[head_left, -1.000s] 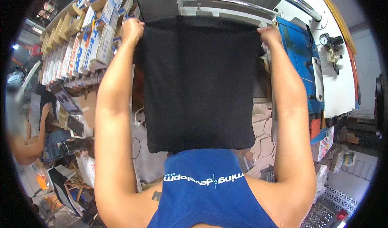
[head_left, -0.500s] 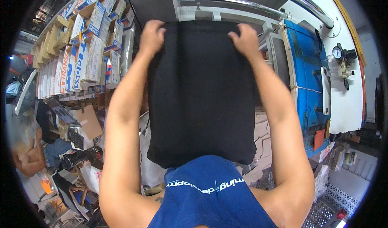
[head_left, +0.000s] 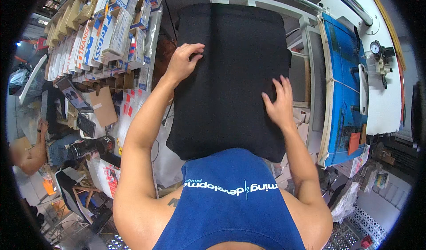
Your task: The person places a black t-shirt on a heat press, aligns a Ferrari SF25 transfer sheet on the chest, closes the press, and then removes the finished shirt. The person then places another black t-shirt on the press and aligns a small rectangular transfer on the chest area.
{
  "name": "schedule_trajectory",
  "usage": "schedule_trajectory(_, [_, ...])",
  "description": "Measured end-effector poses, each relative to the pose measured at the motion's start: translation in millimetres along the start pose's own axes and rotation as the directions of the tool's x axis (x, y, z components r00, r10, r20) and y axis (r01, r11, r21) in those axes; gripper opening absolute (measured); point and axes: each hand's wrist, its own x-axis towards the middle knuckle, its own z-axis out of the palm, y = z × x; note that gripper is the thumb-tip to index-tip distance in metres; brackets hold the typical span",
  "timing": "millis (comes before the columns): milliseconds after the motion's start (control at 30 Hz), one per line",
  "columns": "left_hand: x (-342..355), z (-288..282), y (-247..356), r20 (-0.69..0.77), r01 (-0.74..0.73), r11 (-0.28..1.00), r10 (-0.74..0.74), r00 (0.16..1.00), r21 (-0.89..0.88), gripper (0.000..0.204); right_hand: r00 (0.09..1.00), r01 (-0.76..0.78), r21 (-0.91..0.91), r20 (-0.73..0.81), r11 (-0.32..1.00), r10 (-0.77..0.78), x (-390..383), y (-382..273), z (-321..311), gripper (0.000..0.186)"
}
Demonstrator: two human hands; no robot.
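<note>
A black cloth (head_left: 230, 64) is spread over a flat board in front of me, down to the hem of my blue top. My left hand (head_left: 184, 61) is at its upper left part, fingers loosely curved and apart, with nothing held. My right hand (head_left: 278, 103) rests on or just over the cloth's right side, lower than the left, its fingers spread. Whether the fingertips press on the fabric is hard to tell.
Boxes (head_left: 113, 37) fill a rack at the upper left. A blue padded press plate (head_left: 344, 112) with a pressure gauge (head_left: 376, 47) stands at right, below chrome rails (head_left: 350, 8). A co-worker's arm (head_left: 37, 152) shows at far left, beside a laptop (head_left: 74, 97).
Both hands have released the cloth's far corners and moved down it toward me, the right further. The cloth now lies flat on the board, where earlier it was held stretched by its corners.
</note>
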Motion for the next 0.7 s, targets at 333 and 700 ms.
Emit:
schedule_trajectory(333, [-8,24,0,-0.259,0.251,0.968,-0.241,0.935,0.006,0.023,0.977,-0.215,-0.016,-0.01,0.976,0.215,-72,-4,1,0.067])
schedule_trajectory(700, [-278,-49,43,0.548,0.859,-0.045,-0.787,0.284,-0.509,0.041,0.524,-0.706,0.702,0.609,-0.096,0.595,-170,78,-11,0.039])
